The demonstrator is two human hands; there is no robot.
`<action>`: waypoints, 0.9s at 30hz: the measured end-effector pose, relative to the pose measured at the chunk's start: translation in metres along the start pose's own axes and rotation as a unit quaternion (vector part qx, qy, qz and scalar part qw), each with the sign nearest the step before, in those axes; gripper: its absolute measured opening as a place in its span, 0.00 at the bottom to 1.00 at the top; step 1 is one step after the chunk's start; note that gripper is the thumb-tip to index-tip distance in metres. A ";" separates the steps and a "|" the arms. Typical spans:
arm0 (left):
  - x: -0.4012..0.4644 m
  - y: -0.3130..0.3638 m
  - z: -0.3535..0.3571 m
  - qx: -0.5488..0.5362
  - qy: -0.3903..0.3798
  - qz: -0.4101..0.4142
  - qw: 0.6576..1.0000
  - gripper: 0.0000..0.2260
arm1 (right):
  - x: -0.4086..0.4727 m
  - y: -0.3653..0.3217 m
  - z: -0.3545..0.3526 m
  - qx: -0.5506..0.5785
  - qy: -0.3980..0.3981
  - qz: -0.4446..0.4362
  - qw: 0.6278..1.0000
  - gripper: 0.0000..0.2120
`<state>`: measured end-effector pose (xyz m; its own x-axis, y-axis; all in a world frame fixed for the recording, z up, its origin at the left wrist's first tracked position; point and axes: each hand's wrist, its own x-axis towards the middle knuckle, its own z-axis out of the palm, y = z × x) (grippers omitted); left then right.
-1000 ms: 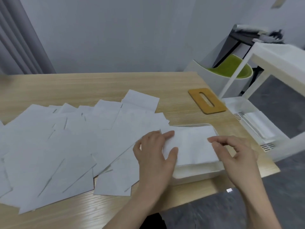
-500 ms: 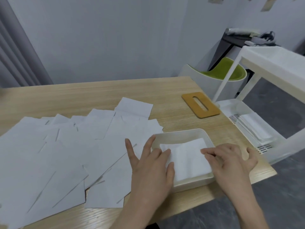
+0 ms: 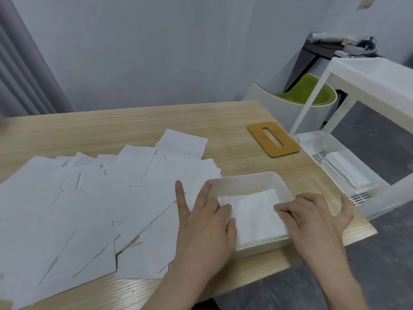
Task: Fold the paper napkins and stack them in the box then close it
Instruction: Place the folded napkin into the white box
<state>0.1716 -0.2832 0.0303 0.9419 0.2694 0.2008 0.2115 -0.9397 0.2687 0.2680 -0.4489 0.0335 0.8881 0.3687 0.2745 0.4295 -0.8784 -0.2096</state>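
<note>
At the near right corner of the worktop (image 3: 223, 117), a folded napkin (image 3: 254, 215) lies flat inside the white box (image 3: 243, 179). Both hands press it down so it seats squarely: the left hand (image 3: 205, 222) and the right hand (image 3: 312, 218) lay straight, released fingers (image 3: 283, 208) on its edges, grasping nothing. Unfolded napkins (image 3: 89, 198) spread leftward, within reach. Farther off lies the wooden lid (image 3: 273, 139) (its slot facing up), apparently kept aside for closing.
</note>
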 end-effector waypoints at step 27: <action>0.004 -0.003 0.000 0.023 -0.038 0.018 0.999 0.34 | -0.001 -0.003 -0.003 -0.003 -0.026 0.025 0.999 0.03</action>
<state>0.1752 -0.2791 0.0299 0.9660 0.2192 0.1370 0.1865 -0.9580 0.2177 0.2649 -0.4473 0.0372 0.9161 0.3393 0.2137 0.3831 -0.8980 -0.2163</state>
